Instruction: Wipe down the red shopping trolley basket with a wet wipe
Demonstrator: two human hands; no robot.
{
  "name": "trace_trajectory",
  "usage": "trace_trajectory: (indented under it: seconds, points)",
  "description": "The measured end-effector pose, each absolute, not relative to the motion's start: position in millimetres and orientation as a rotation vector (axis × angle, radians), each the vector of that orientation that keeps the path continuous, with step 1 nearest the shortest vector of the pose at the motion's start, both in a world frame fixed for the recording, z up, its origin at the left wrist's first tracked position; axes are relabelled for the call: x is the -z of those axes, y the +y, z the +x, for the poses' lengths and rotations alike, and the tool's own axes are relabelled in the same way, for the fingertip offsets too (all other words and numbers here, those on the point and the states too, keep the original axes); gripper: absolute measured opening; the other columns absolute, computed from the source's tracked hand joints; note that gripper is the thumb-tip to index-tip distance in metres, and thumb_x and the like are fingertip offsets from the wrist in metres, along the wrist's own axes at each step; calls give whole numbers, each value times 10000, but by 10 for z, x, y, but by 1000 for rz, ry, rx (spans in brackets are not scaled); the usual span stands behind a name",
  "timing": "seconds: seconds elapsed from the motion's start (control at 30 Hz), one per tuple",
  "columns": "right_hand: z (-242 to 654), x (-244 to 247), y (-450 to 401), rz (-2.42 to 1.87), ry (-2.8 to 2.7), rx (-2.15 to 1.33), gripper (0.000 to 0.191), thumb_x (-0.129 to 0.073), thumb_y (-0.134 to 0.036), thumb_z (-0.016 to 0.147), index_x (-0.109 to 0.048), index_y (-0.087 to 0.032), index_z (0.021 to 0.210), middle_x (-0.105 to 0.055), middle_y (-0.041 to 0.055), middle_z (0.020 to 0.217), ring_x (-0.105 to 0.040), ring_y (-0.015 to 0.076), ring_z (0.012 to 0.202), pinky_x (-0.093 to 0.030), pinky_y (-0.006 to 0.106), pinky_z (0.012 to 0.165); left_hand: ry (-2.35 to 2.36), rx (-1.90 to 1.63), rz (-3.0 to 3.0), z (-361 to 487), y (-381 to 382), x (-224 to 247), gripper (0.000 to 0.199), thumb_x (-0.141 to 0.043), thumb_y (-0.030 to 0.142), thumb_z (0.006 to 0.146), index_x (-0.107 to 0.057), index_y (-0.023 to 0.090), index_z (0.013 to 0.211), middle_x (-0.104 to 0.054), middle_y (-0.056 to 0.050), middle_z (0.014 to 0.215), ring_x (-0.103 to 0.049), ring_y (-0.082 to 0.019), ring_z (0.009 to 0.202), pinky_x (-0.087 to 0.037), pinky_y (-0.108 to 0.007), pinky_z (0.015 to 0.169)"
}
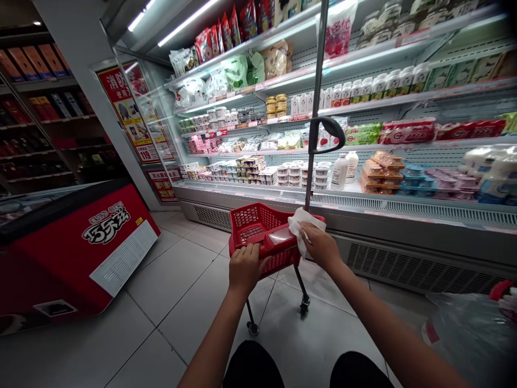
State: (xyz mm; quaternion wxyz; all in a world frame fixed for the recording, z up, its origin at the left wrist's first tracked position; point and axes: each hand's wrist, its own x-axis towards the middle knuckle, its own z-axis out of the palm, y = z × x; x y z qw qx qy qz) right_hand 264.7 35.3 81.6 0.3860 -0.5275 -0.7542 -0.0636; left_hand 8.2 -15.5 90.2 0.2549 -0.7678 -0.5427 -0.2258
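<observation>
In front of my knees stands a small red shopping cart with perforated basket walls and dark legs on casters. My left hand is closed over the left part of its red handle. At the handle's right end, my right hand presses a white wipe against the red plastic. The wipe is crumpled, and its lower corner hangs below the fingers. A pale label panel sits in the handle between my hands. Behind the wipe rises a dark upright pole with a black loop on it.
A refrigerated display case stocked with yogurt cups, bottles and bagged goods runs behind the cart. To the left stands a red chest freezer. A clear plastic-wrapped bundle lies at the lower right. Grey floor tiles surround the cart.
</observation>
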Motion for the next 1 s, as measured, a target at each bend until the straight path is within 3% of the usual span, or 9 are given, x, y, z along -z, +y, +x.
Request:
trace_trajectory:
  seconds: [0.17, 0.27, 0.4, 0.5, 0.6, 0.73, 0.83, 0.93, 1.0]
  points:
    - [2101, -716, 57, -1088, -2116, 231, 592, -472, -53, 937, -525, -224, 1501, -570, 74, 1511, -570, 213, 1363, -521, 342, 1049, -1521, 589, -2093, 205, -140, -869, 169, -615, 312, 952, -664, 168, 1024, -716, -92, 930, -671, -263, 864, -478, -392, 782]
    - [1915, -652, -28, -957, -2177, 254, 607, -460, -51, 962, -475, -242, 1538, -584, 65, 1500, -589, 193, 1337, -511, 321, 1040, -1527, 573, -2108, 217, -143, -879, 129, -613, 234, 922, -677, 153, 1000, -725, -102, 920, -686, -272, 870, -504, -401, 795]
    - [2316, -506, 181, -1008, -2070, 278, 512, -441, -106, 1013, -538, -268, 1489, -668, 59, 1403, -659, 205, 1239, -529, 337, 998, -1418, 596, -2282, 40, -156, -997, 332, -623, 386, 962, -652, 199, 1235, -766, -77, 1069, -720, -242, 918, -540, -356, 793]
    - [2800, -402, 454, -1166, -1791, 228, 422, -428, -220, 1051, -591, -220, 1440, -657, 88, 1414, -624, 245, 1296, -517, 394, 1057, -1265, 703, -2489, -127, -129, -1096, 377, -578, 443, 1000, -609, 281, 1339, -729, -41, 1273, -703, -226, 1106, -546, -380, 948]
    - [3007, -357, 597, -1198, -1683, 185, 448, -398, -289, 1068, -551, -217, 1484, -604, 84, 1477, -511, 253, 1419, -463, 448, 1146, -1231, 870, -2530, -144, -82, -1100, 314, -604, 448, 982, -659, 277, 1240, -710, -40, 1304, -652, -248, 1224, -415, -506, 1173]
    - [2588, -326, 431, -1071, -1740, 195, 506, -374, -183, 1047, -493, -251, 1534, -579, 64, 1504, -479, 223, 1445, -474, 428, 1145, -1329, 1077, -2512, 69, -77, -999, 347, -602, 383, 962, -596, 263, 1288, -725, -54, 1235, -676, -256, 1150, -425, -535, 1164]
    - [2088, -317, 158, -930, -1869, 209, 549, -388, -134, 1032, -444, -261, 1563, -564, 64, 1516, -505, 214, 1424, -488, 411, 1127, -1294, 1152, -2545, 256, -131, -944, 538, -594, 365, 942, -441, 258, 1447, -597, -107, 1455, -562, -297, 1346, -382, -559, 1186]
    - [1868, -375, -65, -880, -1932, 194, 537, -416, -141, 1035, -449, -262, 1557, -595, 73, 1486, -562, 211, 1373, -515, 389, 1081, -1218, 1260, -2614, 371, -172, -927, 683, -546, 464, 974, -250, 264, 1557, -267, -154, 1689, -301, -314, 1548, -347, -567, 1200]
    - [1939, -443, -141, -890, -1982, 185, 508, -440, -156, 1037, -482, -266, 1531, -626, 70, 1455, -610, 208, 1315, -531, 372, 1036, -1170, 1311, -2682, 382, -156, -917, 727, -497, 546, 994, -177, 277, 1589, -98, -150, 1734, -206, -310, 1583, -362, -544, 1194]
